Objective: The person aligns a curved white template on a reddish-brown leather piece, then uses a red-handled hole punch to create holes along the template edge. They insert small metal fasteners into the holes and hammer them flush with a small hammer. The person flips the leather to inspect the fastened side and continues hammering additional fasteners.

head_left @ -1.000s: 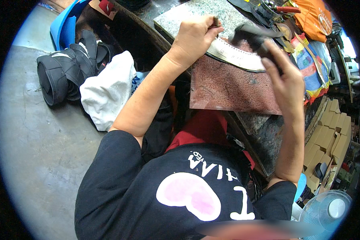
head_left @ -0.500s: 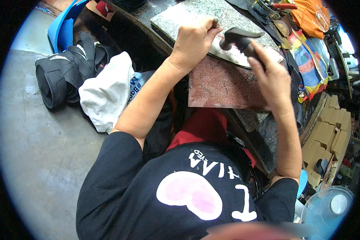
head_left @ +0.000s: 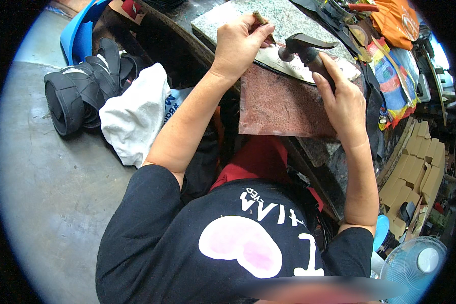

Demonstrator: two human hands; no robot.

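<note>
My left hand (head_left: 235, 44) is closed around a short metal punch (head_left: 259, 18), its lower end pointing down at a white sole-shaped piece (head_left: 309, 70) with handwriting on it. Whether the tip touches the piece cannot be told. In my right hand (head_left: 345, 101) is the dark handle of a hammer (head_left: 304, 41), index finger stretched along it. The hammer head, with a round face and a long curved peen, hovers over the white piece, just right of the punch. Beneath the piece lies a reddish board (head_left: 283, 109), resting on a speckled stone slab (head_left: 220, 23).
Black shoe parts (head_left: 76, 96) are stacked at the left beside a white cloth (head_left: 134, 116) and a blue sheet (head_left: 78, 38). Tools, a colourful bag (head_left: 390, 76) and an orange bag (head_left: 395, 23) crowd the far right. Cardboard boxes (head_left: 415, 162) and a fan (head_left: 415, 266) stand lower right.
My left hand has shifted slightly left and tilted, showing more of the punch. The hammer has moved a little to the right, still above the white piece.
</note>
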